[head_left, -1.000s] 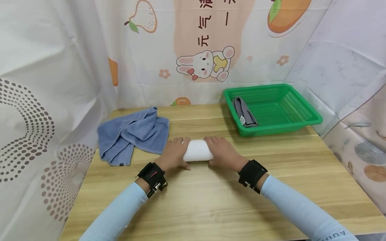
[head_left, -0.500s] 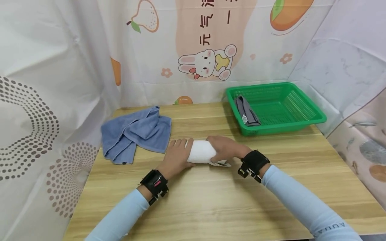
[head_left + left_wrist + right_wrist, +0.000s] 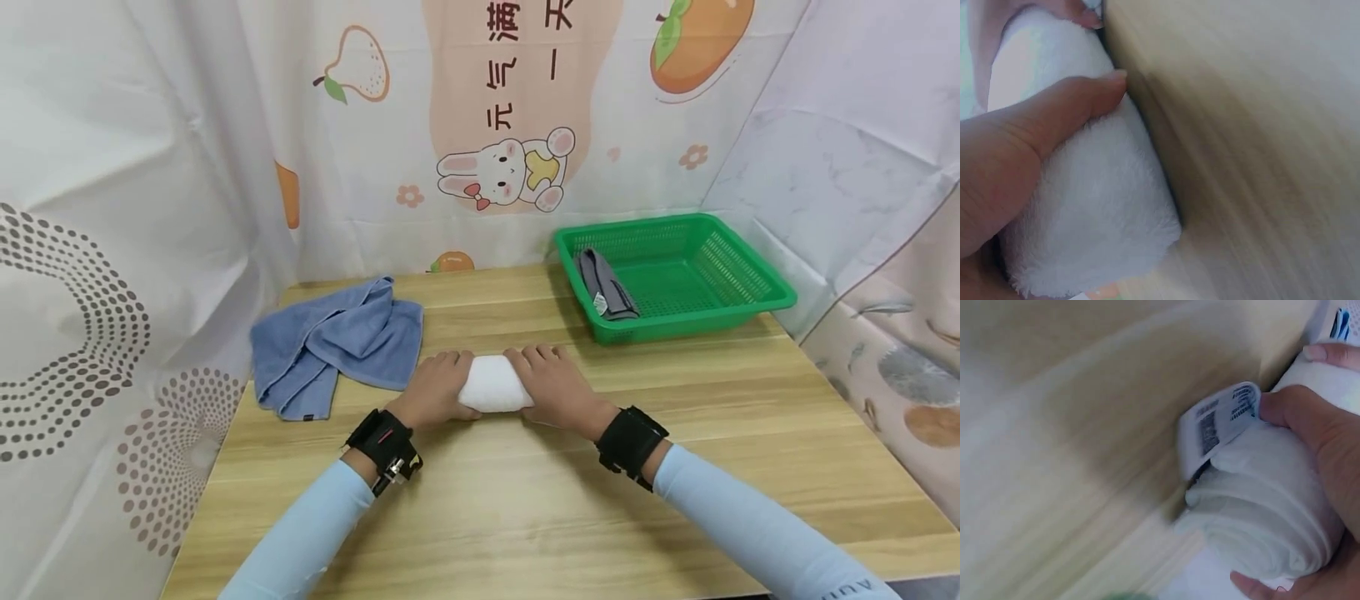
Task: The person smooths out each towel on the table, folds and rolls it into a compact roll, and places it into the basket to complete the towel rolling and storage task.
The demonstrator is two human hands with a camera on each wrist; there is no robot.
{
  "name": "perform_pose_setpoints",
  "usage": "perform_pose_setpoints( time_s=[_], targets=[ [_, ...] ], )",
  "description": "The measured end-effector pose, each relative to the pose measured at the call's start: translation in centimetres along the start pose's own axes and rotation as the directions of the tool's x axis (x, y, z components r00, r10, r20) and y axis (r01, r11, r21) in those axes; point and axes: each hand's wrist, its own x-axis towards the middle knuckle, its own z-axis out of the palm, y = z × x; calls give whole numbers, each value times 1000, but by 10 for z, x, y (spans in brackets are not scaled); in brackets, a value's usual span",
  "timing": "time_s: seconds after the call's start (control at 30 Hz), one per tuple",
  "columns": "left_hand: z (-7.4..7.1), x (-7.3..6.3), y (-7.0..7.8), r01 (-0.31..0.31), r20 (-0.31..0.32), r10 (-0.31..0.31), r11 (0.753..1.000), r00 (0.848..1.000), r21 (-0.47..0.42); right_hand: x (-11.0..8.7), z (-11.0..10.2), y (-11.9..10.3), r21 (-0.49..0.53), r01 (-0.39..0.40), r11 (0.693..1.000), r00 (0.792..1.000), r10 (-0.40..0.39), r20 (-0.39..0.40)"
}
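Note:
A rolled white towel [image 3: 495, 384] with a fluffy surface lies crosswise on the wooden table, between both hands. My left hand [image 3: 432, 389] grips its left end, the thumb [image 3: 1079, 103] lying along the near side in the left wrist view. On the other end is my right hand [image 3: 558, 387], fingers over the top and thumb [image 3: 1294, 412] on the near side. Spiral layers show at the right end of the roll [image 3: 1260, 531] in the right wrist view. A white label [image 3: 1216, 428] with printed barcodes sticks out beside the right thumb.
A crumpled blue towel [image 3: 352, 342] lies at the table's back left, close to the left hand. The green basket [image 3: 690, 323] at the back right holds a folded grey cloth [image 3: 606, 287]. Printed curtains [image 3: 330, 167] border the table at the back and sides.
Half a second ago the right hand sat differently on the roll, with the label showing in the head view. Now its fingers lie over the right end again, hiding the label there.

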Motion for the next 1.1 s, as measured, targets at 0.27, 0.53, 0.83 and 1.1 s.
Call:
perform_pose_setpoints(
  time_s=[0.27, 0.53, 0.83, 1.1],
  targets=[
    [-1, -2, -1, 49, 41, -46, 997, 998, -68, 11, -4, 13, 110, 66, 992, 992, -77, 97],
    [6, -7, 0, -18, -59, 23, 996, 998, 86, 24, -12, 29, 449, 35, 893, 959, -157, 236],
    [6, -3, -3, -31, 8, 30, 997, 1000, 71, 4, -6, 2, 0, 34, 999, 993, -34, 115],
    [-2, 3, -6, -9, 126, 10, 1000, 992, -10, 0, -2, -4, -71, 31, 997, 999, -29, 31]
  ],
)
